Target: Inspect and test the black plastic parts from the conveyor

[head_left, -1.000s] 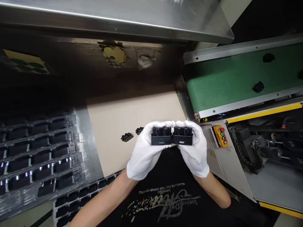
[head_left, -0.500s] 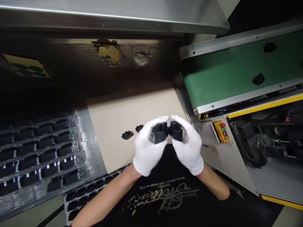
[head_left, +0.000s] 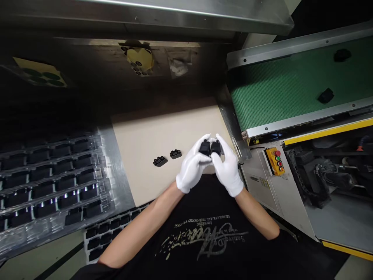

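White gloves cover both of my hands, which are close together above the right front part of a beige board (head_left: 151, 132). My left hand (head_left: 192, 167) is closed around one small black plastic part (head_left: 204, 147). Between the fingers of my right hand (head_left: 229, 167) is a second black plastic part (head_left: 215, 148), held right beside the first. Fingers hide portions of both parts. Left of my hands, two similar black parts, one nearer (head_left: 175, 154) and one farther off (head_left: 160, 161), lie on the board.
Clear plastic trays (head_left: 105, 194) filled with black parts stand at the left. On the right, a green conveyor belt (head_left: 276, 89) carries two black pieces (head_left: 326, 95). Below it is a yellow button box (head_left: 274, 161). A metal shelf (head_left: 175, 15) overhangs the back.
Both hands have moved away from my body, over the board, still holding the black parts. The parts are turned differently, and both loose parts on the board now show fully.
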`<state>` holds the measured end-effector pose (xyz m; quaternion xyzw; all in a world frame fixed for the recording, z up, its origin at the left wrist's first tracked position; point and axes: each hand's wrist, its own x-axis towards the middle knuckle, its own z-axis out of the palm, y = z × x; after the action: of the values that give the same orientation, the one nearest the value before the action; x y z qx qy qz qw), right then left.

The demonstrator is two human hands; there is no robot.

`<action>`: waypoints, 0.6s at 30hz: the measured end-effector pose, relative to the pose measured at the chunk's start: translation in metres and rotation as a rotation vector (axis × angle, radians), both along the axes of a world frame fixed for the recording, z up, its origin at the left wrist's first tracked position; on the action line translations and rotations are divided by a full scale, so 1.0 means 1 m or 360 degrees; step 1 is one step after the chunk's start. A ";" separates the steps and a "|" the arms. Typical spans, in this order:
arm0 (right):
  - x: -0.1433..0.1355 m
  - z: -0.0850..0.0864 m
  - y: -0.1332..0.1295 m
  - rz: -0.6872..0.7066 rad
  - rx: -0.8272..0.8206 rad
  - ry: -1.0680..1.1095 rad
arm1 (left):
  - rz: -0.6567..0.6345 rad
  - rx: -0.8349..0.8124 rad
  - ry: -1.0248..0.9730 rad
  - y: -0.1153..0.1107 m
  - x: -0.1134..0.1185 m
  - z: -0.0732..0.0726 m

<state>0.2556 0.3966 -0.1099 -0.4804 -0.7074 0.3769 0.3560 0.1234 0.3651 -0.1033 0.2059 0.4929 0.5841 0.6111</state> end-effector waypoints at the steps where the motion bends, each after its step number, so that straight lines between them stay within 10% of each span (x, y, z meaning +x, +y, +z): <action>1: -0.001 -0.013 0.005 -0.0015 -0.0100 0.0023 | 0.0002 -0.0092 -0.0198 0.005 0.000 -0.009; 7: -0.003 -0.057 0.013 -0.0083 -0.0483 0.0171 | 0.0013 -0.0317 -0.0405 0.012 -0.001 -0.043; 12: 0.016 0.004 0.005 -0.0023 -0.0232 0.0321 | -0.0213 0.0114 0.0447 -0.013 -0.017 -0.003; 18: 0.021 0.052 0.007 0.0152 -0.0067 0.0505 | 0.0028 0.0349 0.0436 -0.021 -0.022 0.030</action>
<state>0.2770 0.4039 -0.0577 -0.3881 -0.6563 0.4791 0.4348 0.1011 0.3446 -0.0735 0.3446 0.5067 0.6062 0.5070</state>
